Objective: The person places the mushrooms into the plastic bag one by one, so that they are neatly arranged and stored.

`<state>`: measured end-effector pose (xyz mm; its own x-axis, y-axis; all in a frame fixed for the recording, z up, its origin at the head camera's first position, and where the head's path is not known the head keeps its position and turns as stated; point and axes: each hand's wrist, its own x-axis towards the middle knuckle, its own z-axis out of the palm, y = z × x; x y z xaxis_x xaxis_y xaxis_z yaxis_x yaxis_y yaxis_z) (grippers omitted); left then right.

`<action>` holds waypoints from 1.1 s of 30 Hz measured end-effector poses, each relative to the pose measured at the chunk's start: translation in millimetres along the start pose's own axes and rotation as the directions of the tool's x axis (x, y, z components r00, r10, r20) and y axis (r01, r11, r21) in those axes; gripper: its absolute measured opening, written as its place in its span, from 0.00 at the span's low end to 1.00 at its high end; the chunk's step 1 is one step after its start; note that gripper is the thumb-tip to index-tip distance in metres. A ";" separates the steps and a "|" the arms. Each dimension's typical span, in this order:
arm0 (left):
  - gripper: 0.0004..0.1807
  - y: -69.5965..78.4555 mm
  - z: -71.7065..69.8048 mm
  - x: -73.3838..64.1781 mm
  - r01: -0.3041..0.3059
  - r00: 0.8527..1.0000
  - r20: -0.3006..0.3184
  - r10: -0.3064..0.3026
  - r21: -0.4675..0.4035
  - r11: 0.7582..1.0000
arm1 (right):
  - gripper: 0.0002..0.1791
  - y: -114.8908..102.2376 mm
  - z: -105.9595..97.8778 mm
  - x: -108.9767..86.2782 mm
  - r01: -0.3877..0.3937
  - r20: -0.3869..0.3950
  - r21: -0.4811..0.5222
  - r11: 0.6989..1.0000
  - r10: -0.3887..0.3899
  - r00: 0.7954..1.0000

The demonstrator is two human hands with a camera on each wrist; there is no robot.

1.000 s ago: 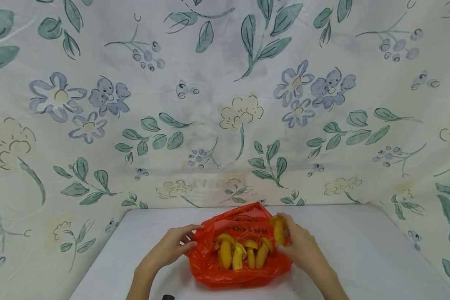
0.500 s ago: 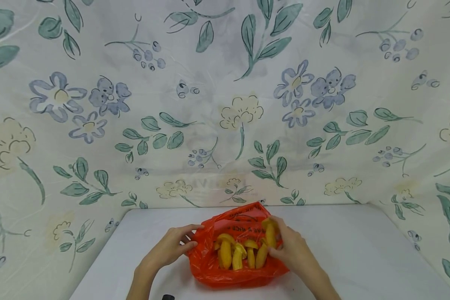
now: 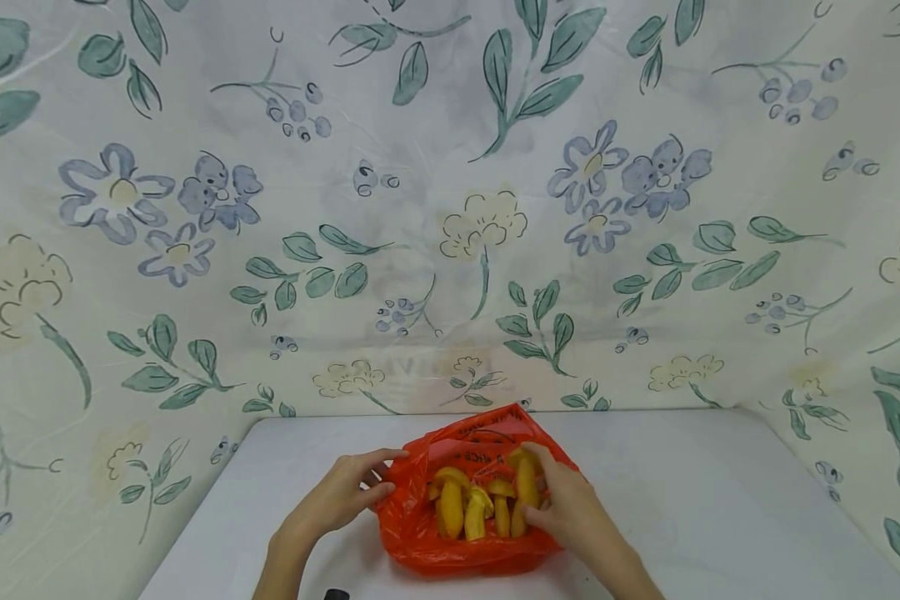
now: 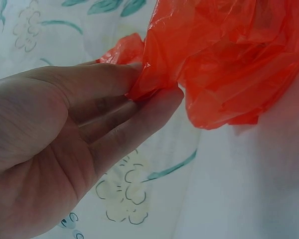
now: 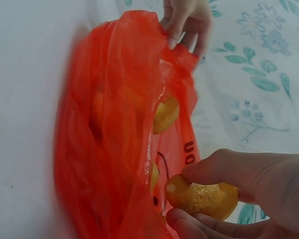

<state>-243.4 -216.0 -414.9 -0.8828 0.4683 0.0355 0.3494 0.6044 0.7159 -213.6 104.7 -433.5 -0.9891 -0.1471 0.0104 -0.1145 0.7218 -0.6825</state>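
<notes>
A red plastic bag [image 3: 450,557] with dark printing lies on the white table, its mouth gaping toward me. Several yellow-brown mushrooms [image 3: 452,510] stand side by side inside it. At the bag's left edge my left hand [image 3: 337,493] pinches the thin plastic between thumb and fingers, as the left wrist view also shows the bag [image 4: 214,64] caught at the fingertips. My right hand [image 3: 573,507] holds one more mushroom [image 3: 526,483] between thumb and fingers at the right side of the opening. The right wrist view shows this mushroom [image 5: 204,200] beside the bag's inner printed wall.
A small black object [image 3: 336,594] pokes in at the bottom edge of the head view. The white table [image 3: 720,500] extends to both sides of the bag. Behind it hangs a pale cloth [image 3: 450,275] printed with flowers and leaves.
My right hand has moved left with the mushroom, from the bag's right edge to over its opening beside the other mushrooms. The left hand stays at the bag's edge.
</notes>
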 end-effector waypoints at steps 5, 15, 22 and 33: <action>0.23 -0.2 0.2 -0.1 0.001 1.000 0.003 -0.001 -0.001 1.000 | 0.42 0.9 4.9 1.0 0.003 0.013 0.005 1.000 -0.003 1.000; 0.23 0.4 0.2 -1.0 -0.009 1.000 0.004 0.009 0.011 1.000 | 0.41 3.7 13.5 2.8 0.023 0.019 -0.019 1.000 -0.023 1.000; 0.23 0.4 0.8 -1.0 -0.001 1.000 0.004 0.001 0.008 1.000 | 0.41 5.7 17.2 3.0 0.040 0.017 -0.049 0.998 -0.039 0.999; 0.23 0.2 0.9 -0.4 0.007 1.000 0.005 -0.007 -0.009 1.000 | 0.40 9.2 21.0 5.1 0.040 0.030 -0.052 0.998 -0.038 0.999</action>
<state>-242.7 -215.4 -415.4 -0.8839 0.4670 0.0269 0.3399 0.6017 0.7227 -217.7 96.4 -455.1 -0.9808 -0.1945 0.0148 -0.1584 0.7498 -0.6424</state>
